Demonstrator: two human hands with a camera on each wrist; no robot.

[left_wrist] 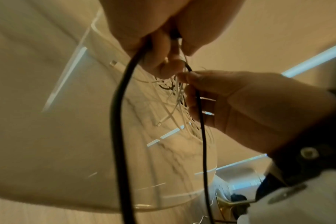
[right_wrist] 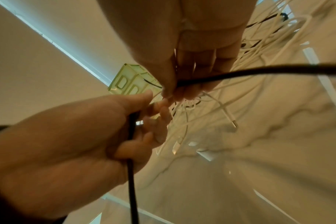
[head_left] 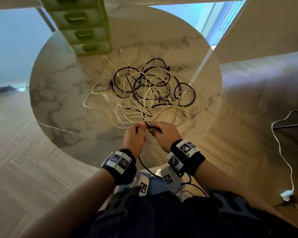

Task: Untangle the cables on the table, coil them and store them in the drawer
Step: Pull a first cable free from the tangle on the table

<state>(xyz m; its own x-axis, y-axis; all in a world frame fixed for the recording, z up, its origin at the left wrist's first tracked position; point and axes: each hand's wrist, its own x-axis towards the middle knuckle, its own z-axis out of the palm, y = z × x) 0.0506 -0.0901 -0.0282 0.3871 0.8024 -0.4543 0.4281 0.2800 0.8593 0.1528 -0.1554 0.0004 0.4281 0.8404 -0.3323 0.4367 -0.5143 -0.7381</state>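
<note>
A tangle of black and white cables (head_left: pixel 150 93) lies in the middle of the round marble table (head_left: pixel 62 93). Both hands meet at its near edge. My left hand (head_left: pixel 134 136) grips a black cable (left_wrist: pixel 119 106) that hangs down from its fist towards my lap. My right hand (head_left: pixel 162 133) pinches the same black cable (right_wrist: pixel 259 71) between thumb and fingers, close to the left fingers. White cable ends (right_wrist: pixel 234 123) dangle under the hands. The green drawer unit (head_left: pixel 83 26) stands at the far left of the table, drawers shut.
A loose white cable with a plug (head_left: pixel 286 193) trails over the wooden floor on the right. A white bar (head_left: pixel 201 66) shows beneath the table's right side. My lap is right under the table's near edge.
</note>
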